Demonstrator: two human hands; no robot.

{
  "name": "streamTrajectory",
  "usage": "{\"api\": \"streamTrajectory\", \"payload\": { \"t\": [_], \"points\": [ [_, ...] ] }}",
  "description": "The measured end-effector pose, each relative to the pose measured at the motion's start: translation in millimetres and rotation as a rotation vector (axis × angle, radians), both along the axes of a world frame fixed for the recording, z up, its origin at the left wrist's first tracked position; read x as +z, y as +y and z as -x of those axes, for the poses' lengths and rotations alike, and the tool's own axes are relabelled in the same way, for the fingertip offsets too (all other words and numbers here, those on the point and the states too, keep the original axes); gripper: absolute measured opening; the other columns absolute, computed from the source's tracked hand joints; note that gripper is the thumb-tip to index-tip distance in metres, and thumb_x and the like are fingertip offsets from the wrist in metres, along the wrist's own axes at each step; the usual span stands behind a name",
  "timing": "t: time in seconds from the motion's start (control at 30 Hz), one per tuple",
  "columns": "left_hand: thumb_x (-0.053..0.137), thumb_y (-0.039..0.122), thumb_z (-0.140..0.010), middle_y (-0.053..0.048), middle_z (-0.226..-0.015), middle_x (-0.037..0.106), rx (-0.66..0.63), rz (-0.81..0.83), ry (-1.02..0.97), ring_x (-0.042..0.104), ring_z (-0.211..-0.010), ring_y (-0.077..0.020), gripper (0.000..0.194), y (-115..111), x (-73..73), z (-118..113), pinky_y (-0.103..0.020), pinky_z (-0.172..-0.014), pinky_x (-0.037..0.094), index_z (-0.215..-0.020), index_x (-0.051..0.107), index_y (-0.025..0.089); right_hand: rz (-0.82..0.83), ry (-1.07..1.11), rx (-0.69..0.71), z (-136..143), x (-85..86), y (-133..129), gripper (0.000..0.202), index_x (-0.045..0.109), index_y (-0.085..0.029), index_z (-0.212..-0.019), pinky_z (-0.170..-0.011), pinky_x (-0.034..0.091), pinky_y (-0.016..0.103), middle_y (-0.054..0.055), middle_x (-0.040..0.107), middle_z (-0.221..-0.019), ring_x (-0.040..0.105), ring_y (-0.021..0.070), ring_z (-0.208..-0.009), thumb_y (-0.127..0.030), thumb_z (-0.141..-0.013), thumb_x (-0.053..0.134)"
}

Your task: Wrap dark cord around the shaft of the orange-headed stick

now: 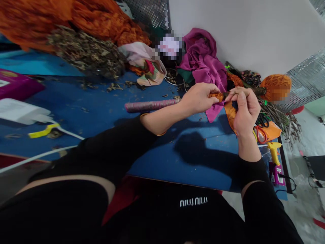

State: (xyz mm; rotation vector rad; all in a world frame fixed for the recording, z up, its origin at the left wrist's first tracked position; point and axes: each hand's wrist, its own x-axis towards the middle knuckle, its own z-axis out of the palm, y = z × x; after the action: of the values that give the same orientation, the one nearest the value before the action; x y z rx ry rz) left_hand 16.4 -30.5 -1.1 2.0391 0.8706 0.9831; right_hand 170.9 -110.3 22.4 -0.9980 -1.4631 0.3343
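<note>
A long stick (152,105) lies across my hands, its left end wrapped in purple-pink material. An orange cloth-covered round head (275,86) is at the right, seemingly on the same stick. My left hand (199,98) is closed around the middle of the stick, beside a short orange-wrapped section. My right hand (245,110) pinches at the stick just to the right, fingers curled over it. An orange cloth strip (230,115) hangs below the right fingertips, which partly hide its upper end. Magenta cloth (203,56) lies behind my hands.
Dried leaves (86,52) and orange cloth (109,20) are heaped at the back left of the blue table (157,149). A yellow glue gun (274,152), an orange packet (273,132) and thin twigs (284,118) lie right. A white cable (68,134) crosses the left side.
</note>
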Motion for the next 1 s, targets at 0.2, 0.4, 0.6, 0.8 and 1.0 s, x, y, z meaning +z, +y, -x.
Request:
{"api": "streamTrajectory", "payload": {
  "t": [0.2, 0.4, 0.6, 0.8, 1.0],
  "points": [
    [0.069, 0.023, -0.082, -0.003, -0.093, 0.081, 0.014, -0.041, 0.095, 0.068, -0.081, -0.0167, 0.024, -3, 1.5, 0, -0.029, -0.077, 0.052, -0.102, 0.082, 0.019, 0.068, -0.062, -0.085, -13, 5.0, 5, 0.041, 0.068, -0.027, -0.085, -0.081, 0.064, 0.038, 0.000, 0.064, -0.083, 0.069, 0.0148, -0.081, -0.065, -0.100, 0.058],
    [0.069, 0.018, -0.083, -0.005, -0.100, 0.084, 0.006, -0.051, 0.217, 0.073, -0.088, -0.0202, 0.031, -8, 5.9, 1, -0.032, -0.083, 0.054, -0.110, 0.084, 0.021, 0.095, -0.004, -0.092, -14, -2.3, 15, 0.045, 0.066, -0.027, -0.088, -0.079, 0.067, 0.037, 0.000, 0.067, -0.086, 0.073, 0.0150, -0.085, -0.069, -0.098, 0.057],
    [0.060, 0.018, -0.085, -0.008, -0.110, 0.084, 0.011, -0.091, 0.288, 0.076, -0.100, -0.0256, 0.041, -15, 10.6, 3, -0.036, -0.091, 0.057, -0.120, 0.082, 0.021, 0.159, -0.025, -0.060, -19, -8.1, 24, 0.047, 0.066, -0.027, -0.090, -0.086, 0.068, 0.038, 0.000, 0.068, -0.088, 0.075, 0.0164, -0.095, -0.072, -0.098, 0.056],
    [0.057, 0.018, -0.089, -0.006, -0.116, 0.083, 0.034, -0.153, 0.468, 0.076, -0.109, -0.0287, 0.042, -23, 15.9, 3, -0.036, -0.092, 0.058, -0.123, 0.079, 0.023, 0.235, -0.052, -0.019, -25, -10.6, 30, 0.044, 0.066, -0.026, -0.088, -0.087, 0.067, 0.035, 0.000, 0.071, -0.090, 0.075, 0.0163, -0.099, -0.069, -0.098, 0.059],
    [0.056, 0.024, -0.097, -0.010, -0.126, 0.081, 0.044, -0.194, 0.594, 0.076, -0.114, -0.0321, 0.048, -30, 23.1, 3, -0.040, -0.095, 0.058, -0.143, 0.069, 0.022, 0.259, -0.050, -0.012, -29, -9.5, 35, 0.050, 0.065, -0.025, -0.084, -0.083, 0.067, 0.034, 0.000, 0.072, -0.087, 0.076, 0.0166, -0.096, -0.074, -0.095, 0.059]
  ]
}}
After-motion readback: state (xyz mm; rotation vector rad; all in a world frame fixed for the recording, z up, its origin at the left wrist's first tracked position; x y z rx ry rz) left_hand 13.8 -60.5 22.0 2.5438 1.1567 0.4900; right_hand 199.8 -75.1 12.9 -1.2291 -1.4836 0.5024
